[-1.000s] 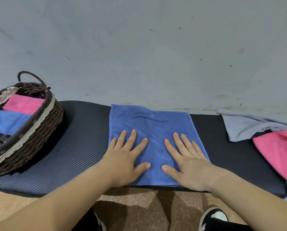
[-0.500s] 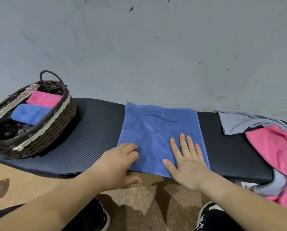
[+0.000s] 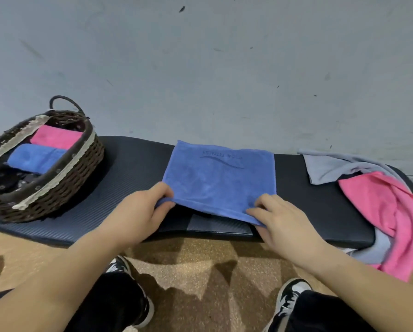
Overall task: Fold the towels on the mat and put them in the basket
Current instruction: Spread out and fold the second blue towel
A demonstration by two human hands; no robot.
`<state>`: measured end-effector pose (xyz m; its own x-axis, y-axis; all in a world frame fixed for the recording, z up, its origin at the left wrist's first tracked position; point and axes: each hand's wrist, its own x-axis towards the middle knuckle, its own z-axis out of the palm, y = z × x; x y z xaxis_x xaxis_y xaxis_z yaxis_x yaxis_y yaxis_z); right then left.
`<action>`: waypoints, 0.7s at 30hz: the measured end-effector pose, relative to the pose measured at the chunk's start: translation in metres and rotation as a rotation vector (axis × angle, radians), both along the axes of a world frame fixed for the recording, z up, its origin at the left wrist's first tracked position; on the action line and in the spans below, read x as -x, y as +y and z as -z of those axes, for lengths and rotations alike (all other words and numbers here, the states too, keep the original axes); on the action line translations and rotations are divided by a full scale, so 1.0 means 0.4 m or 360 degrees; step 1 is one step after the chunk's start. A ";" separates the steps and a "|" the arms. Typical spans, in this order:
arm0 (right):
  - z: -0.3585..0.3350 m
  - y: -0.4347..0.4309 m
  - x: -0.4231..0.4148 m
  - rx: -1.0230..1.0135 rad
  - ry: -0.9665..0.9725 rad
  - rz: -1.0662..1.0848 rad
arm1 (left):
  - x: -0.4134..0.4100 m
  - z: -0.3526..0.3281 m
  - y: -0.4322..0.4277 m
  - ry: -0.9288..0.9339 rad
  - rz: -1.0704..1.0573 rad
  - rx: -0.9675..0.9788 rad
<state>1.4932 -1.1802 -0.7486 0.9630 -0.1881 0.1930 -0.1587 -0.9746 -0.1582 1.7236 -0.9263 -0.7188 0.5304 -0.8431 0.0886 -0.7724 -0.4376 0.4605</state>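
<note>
A folded blue towel (image 3: 218,178) lies in the middle of the dark mat (image 3: 128,168), its near edge lifted off the mat. My left hand (image 3: 138,212) pinches the towel's near left corner. My right hand (image 3: 279,221) pinches its near right corner. A brown wicker basket (image 3: 64,188) stands at the mat's left end, with a rolled pink towel (image 3: 57,138) and a rolled blue towel (image 3: 35,158) inside. At the right end a loose pink towel (image 3: 392,212) lies over a loose grey towel (image 3: 332,167).
A grey wall (image 3: 200,68) rises directly behind the mat. Brown speckled floor (image 3: 196,267) runs in front of it, where my two black-and-white shoes (image 3: 291,293) show. The pink and grey towels hang over the mat's right front edge.
My hands went from lying flat on the blue towel to gripping its two near corners. The near edge now rises off the mat. The view has shifted left.
</note>
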 end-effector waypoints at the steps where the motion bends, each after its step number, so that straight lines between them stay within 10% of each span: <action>1: -0.003 -0.017 0.005 -0.0044 -0.0025 0.0024 | -0.013 -0.008 -0.002 -0.0029 -0.0004 0.0000; 7: -0.088 -0.076 0.045 -0.0989 0.0122 0.0240 | -0.060 -0.033 0.003 0.0026 0.0042 -0.0189; 21: -0.130 -0.141 0.070 -0.1833 0.0155 0.0481 | -0.019 -0.097 -0.016 0.0756 -0.0066 0.0011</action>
